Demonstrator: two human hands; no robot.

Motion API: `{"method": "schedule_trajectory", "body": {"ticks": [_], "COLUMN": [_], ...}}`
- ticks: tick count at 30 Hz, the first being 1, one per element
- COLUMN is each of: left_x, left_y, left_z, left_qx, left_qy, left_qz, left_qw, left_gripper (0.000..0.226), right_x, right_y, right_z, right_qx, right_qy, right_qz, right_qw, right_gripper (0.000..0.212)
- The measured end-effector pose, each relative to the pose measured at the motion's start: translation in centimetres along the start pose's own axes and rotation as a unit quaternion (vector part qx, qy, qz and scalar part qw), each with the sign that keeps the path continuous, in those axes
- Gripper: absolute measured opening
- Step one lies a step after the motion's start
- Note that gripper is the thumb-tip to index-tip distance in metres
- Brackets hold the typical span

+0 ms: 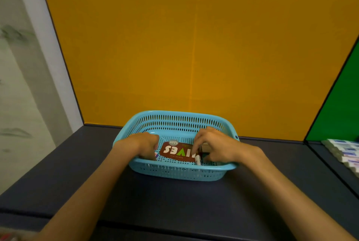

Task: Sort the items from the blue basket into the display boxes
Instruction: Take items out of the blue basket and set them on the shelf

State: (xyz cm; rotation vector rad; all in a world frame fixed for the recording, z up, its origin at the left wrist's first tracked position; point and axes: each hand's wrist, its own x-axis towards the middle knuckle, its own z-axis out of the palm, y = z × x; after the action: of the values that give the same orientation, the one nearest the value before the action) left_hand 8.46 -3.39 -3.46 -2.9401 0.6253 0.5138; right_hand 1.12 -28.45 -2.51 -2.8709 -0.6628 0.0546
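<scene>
Both hands are reaching down into the blue basket: the left hand is curling its fingers at the 9 o'clock end of a brown packet, though whether it is gripping something I cannot tell, while the right hand is closing its fingertips at the 3 o'clock end beside a small white item. This looks like the picking-up step. Since no display boxes are clearly showing, the next move is calling for a firm hold, then a lift over the rim toward the stacked packs at 3 o'clock on the desk.

Dark tabletop, blue basket at its middle, row of white-and-blue packets at far right.
</scene>
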Motion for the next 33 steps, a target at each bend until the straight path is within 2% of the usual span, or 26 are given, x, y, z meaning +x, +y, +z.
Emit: {"method": "schedule_trajectory", "body": {"ticks": [6, 12, 15, 18, 20, 27, 33], "left_x": [0.2, -0.4, -1.2, -1.8, -2.0, -2.4, -3.4], "left_y": [-0.6, -1.5, -1.6, -1.7, -1.7, -0.1, 4.4], "left_z": [0.1, -0.3, -0.6, -0.9, -0.9, -1.0, -2.2], "left_qx": [-0.059, -0.196, -0.249, -0.260, -0.257, -0.259, -0.300], "left_qy": [0.044, 0.160, 0.215, 0.265, 0.285, 0.290, 0.306], "left_qz": [0.045, 0.102, 0.120, 0.128, 0.131, 0.170, 0.204], "left_qw": [0.996, 0.962, 0.937, 0.920, 0.914, 0.906, 0.880], "left_gripper": [0.034, 0.023, 0.021, 0.021, 0.022, 0.032, 0.027], "right_x": [0.7, 1.6, 2.0, 1.9, 1.4, -1.6, -6.3], "right_y": [-1.0, -0.7, -0.7, -1.1, -1.4, -2.5, -1.8], "right_z": [0.5, 1.5, 1.6, 0.8, 0.1, -1.5, -1.9], "right_qx": [-0.041, -0.040, -0.027, 0.046, 0.046, 0.025, 0.035], "right_qy": [-0.063, -0.056, -0.021, 0.031, 0.078, 0.163, 0.213], "right_qz": [-0.005, 0.014, 0.035, 0.054, 0.057, 0.086, 0.137], "right_qw": [0.997, 0.998, 0.999, 0.997, 0.994, 0.983, 0.967], "right_gripper": [0.039, 0.025, 0.012, 0.011, 0.014, 0.019, 0.020]}}
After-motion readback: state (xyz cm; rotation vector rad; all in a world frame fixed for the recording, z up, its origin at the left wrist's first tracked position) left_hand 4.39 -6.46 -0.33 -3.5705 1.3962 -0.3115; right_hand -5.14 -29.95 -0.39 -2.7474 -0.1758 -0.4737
